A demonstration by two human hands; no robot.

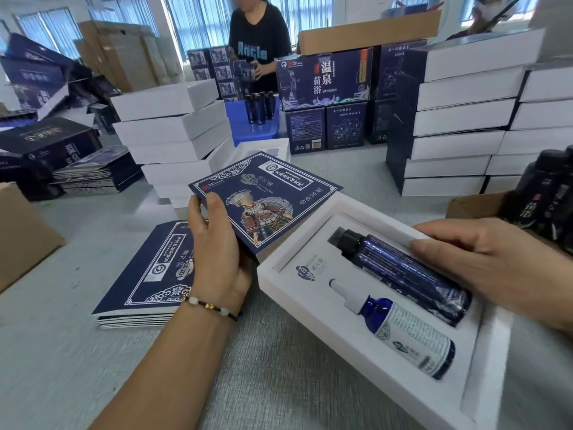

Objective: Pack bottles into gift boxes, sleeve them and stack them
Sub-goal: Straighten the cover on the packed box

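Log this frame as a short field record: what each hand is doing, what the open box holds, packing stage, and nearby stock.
left hand: grips a blue printed lid above the table
right hand: fingers rest on the dark bottle
open box: white tray, uncovered
contents: dark bottle and a dropper bottle lying side by side in slots
stage: bottles in, lid not yet on
nearby stock: flat blue lids stacked at left, white boxes stacked behind

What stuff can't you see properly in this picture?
Head view:
- Large dark bottle: far side covered by the right hand.
- White gift box: near corner cut off by the bottom edge.
- Small dropper bottle: label print too small to read.
- Sleeve in left hand: underside hidden.
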